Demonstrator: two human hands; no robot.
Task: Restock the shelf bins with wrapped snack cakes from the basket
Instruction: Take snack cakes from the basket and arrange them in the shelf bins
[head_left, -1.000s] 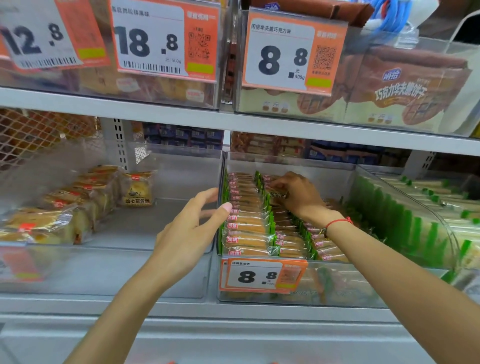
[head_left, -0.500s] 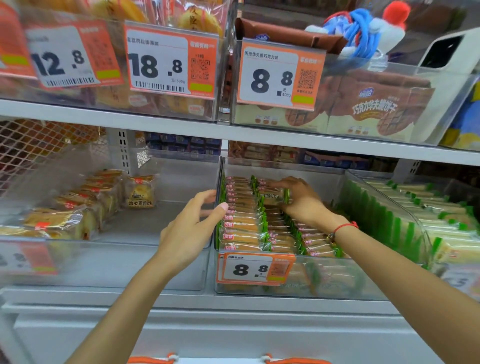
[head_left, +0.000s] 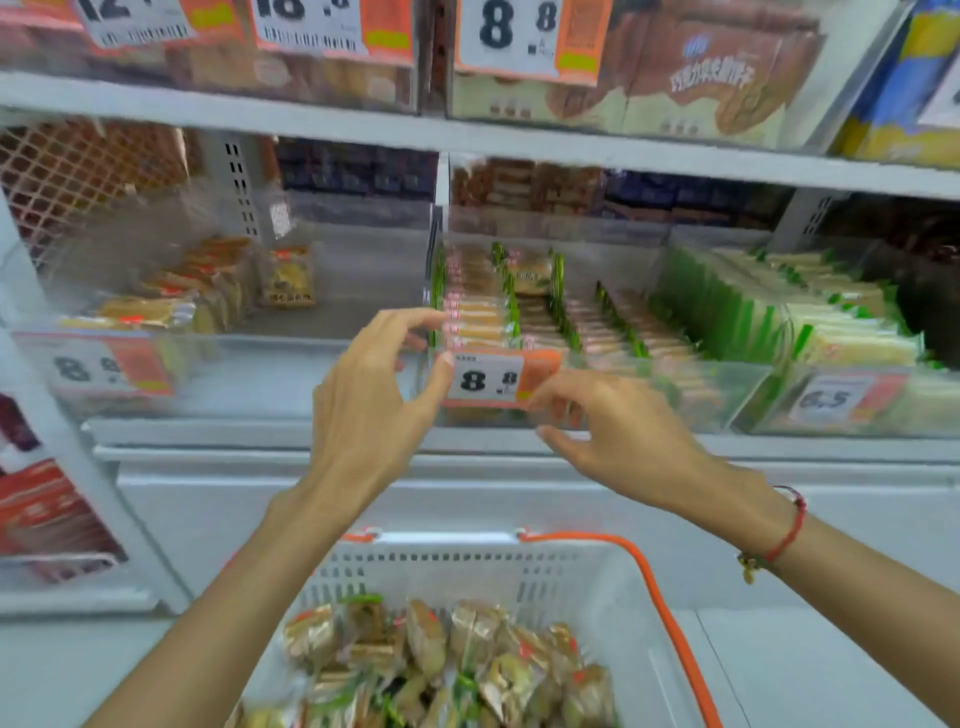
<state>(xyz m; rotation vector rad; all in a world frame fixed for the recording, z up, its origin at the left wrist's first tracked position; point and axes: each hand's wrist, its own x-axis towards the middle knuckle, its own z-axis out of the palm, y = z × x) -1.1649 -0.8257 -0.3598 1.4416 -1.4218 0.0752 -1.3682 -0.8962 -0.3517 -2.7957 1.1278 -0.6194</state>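
Both hands are now out of the middle bin, hovering at its front near the 8.8 price tag. Left hand and right hand are holding nothing, fingers loosely spread. Snack cakes are lying in the white basket, bottom center; more are filling the bin, frame center.

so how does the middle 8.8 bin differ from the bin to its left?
The middle bin is packed with tidy rows of green-edged wrapped cakes; the left bin holds one short row along its left side plus a single pack at the back, its floor mostly bare. The middle bin's price tag is sharp; the left bin's tag is blurred. Both are clear plastic, on the same shelf.
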